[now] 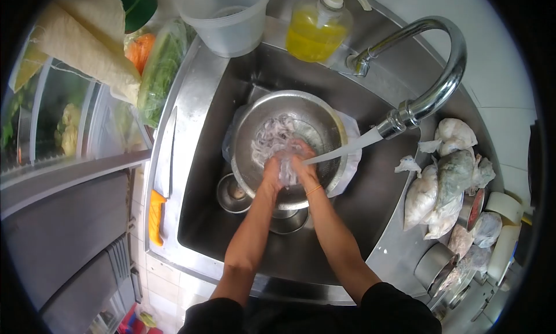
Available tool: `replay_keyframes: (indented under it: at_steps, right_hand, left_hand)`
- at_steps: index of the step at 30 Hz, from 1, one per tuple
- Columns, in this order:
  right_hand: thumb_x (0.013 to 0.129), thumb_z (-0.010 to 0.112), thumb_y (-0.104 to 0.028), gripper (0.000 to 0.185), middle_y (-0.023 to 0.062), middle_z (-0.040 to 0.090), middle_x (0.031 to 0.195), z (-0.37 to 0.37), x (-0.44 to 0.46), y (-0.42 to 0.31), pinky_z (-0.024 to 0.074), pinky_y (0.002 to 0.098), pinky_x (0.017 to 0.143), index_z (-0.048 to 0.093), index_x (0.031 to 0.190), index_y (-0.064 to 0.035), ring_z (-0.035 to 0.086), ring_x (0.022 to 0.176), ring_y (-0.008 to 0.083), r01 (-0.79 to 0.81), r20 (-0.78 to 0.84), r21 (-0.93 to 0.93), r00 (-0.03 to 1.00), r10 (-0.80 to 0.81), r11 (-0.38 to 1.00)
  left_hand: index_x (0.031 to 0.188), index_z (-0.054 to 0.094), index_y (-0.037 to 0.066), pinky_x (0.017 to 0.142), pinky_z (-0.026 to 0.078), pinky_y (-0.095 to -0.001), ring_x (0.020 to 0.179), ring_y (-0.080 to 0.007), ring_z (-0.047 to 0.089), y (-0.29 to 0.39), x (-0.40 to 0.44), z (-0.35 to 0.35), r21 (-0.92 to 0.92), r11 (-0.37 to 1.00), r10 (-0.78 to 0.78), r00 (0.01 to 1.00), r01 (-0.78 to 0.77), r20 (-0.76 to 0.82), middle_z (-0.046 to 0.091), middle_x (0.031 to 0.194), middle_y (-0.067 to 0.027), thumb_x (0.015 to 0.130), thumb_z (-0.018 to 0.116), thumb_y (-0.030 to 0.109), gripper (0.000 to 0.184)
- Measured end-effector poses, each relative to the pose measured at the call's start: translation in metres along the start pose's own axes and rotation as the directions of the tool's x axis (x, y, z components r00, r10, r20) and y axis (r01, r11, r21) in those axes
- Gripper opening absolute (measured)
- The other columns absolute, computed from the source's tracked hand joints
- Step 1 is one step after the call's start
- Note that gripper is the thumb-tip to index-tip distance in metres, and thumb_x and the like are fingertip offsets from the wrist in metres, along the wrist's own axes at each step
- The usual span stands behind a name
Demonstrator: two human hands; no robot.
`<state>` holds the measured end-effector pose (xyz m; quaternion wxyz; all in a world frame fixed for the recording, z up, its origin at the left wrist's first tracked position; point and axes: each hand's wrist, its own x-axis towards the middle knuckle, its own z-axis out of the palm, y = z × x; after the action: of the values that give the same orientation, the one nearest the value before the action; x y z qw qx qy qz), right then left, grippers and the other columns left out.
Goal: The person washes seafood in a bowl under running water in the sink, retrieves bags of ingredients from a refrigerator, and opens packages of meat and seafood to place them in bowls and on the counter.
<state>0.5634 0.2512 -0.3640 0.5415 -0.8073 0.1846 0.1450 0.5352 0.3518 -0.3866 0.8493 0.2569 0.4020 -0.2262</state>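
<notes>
My left hand (272,170) and my right hand (304,165) are cupped together over a round metal bowl (325,125) in the sink. Between them they hold a clump of pale, purplish-white strips (288,173) that look like squid tentacles. More of these squid pieces (271,132) lie in the bowl just beyond my fingers. A stream of water (350,146) runs from the curved chrome faucet (449,50) onto my right hand and the clump. My fingertips are partly hidden by the squid and splashing water.
Small metal bowls (231,202) sit under the big bowl in the sink (353,235). A knife with an orange handle (156,218) lies on the left rim. A plastic tub (223,30) and a yellow soap bottle (315,38) stand behind. Plastic-wrapped bundles (454,183) crowd the right counter.
</notes>
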Motion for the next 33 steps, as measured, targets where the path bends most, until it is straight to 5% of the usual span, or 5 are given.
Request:
replay_keyframes:
  at_steps: [5, 17, 25, 28, 33]
  right_hand:
    - [0.080, 0.067, -0.038, 0.049, 0.0205, 0.066, 0.086, -0.013, -0.004, -0.031, 0.0466, 0.0337, 0.078, 0.062, 0.099, 0.0081, 0.062, 0.084, 0.0239, -0.106, -0.304, -0.129, 0.951, 0.063, 0.986]
    - [0.090, 0.048, -0.047, 0.063, 0.0139, 0.047, 0.130, -0.049, -0.010, -0.069, 0.0327, 0.0327, 0.100, 0.044, 0.131, 0.0019, 0.043, 0.120, 0.0235, -0.535, 0.401, 0.430, 0.835, 0.377, 0.727]
    - [0.095, 0.040, -0.043, 0.060, 0.0152, 0.038, 0.140, -0.032, -0.030, -0.095, 0.0281, 0.0311, 0.105, 0.036, 0.137, -0.0001, 0.037, 0.127, 0.0258, -0.344, 0.238, 0.467, 0.936, 0.259, 0.815]
    - [0.094, 0.042, -0.045, 0.066, 0.0146, 0.031, 0.144, -0.035, -0.021, -0.086, 0.0219, 0.0349, 0.108, 0.029, 0.140, 0.0002, 0.029, 0.132, 0.0252, -0.478, 0.368, 0.536, 0.874, 0.317, 0.696]
    - [0.090, 0.050, -0.042, 0.062, 0.0069, 0.027, 0.146, -0.037, -0.037, -0.061, 0.0272, 0.0509, 0.099, 0.027, 0.142, -0.0156, 0.027, 0.132, 0.0248, -0.379, 0.179, 0.613, 0.921, 0.345, 0.693]
  left_hand:
    - [0.111, 0.055, -0.007, 0.076, 0.048, -0.0347, 0.085, -0.0250, 0.059, -0.011, -0.015, 0.027, 0.070, 0.992, 0.123, 0.901, -0.103, -0.417, 0.061, 0.099, -0.0149, 0.083, 0.056, 0.025, 0.042]
    - [0.103, 0.056, 0.003, 0.073, 0.049, -0.0371, 0.082, -0.0229, 0.057, 0.001, -0.030, 0.085, -0.041, 0.980, 0.180, 0.961, -0.193, -0.211, 0.059, 0.093, -0.0116, 0.093, 0.039, 0.037, 0.039]
    - [0.119, 0.048, 0.001, 0.081, 0.047, -0.0364, 0.090, -0.0241, 0.057, -0.007, -0.059, 0.092, -0.038, 0.975, 0.219, 0.975, -0.220, -0.021, 0.059, 0.103, -0.0126, 0.094, 0.030, 0.034, 0.045]
    - [0.127, 0.044, 0.002, 0.090, 0.044, -0.0359, 0.104, -0.0253, 0.055, 0.012, -0.062, 0.099, 0.129, 0.991, -0.028, 0.997, 0.038, -0.077, 0.056, 0.116, -0.0111, 0.094, 0.028, 0.037, 0.051]
    - [0.135, 0.042, 0.012, 0.105, 0.030, -0.0407, 0.127, -0.0400, 0.035, 0.079, -0.057, 0.106, 0.937, 0.346, 0.033, 0.998, 0.038, -0.053, 0.037, 0.138, -0.0233, 0.087, 0.041, 0.054, 0.064]
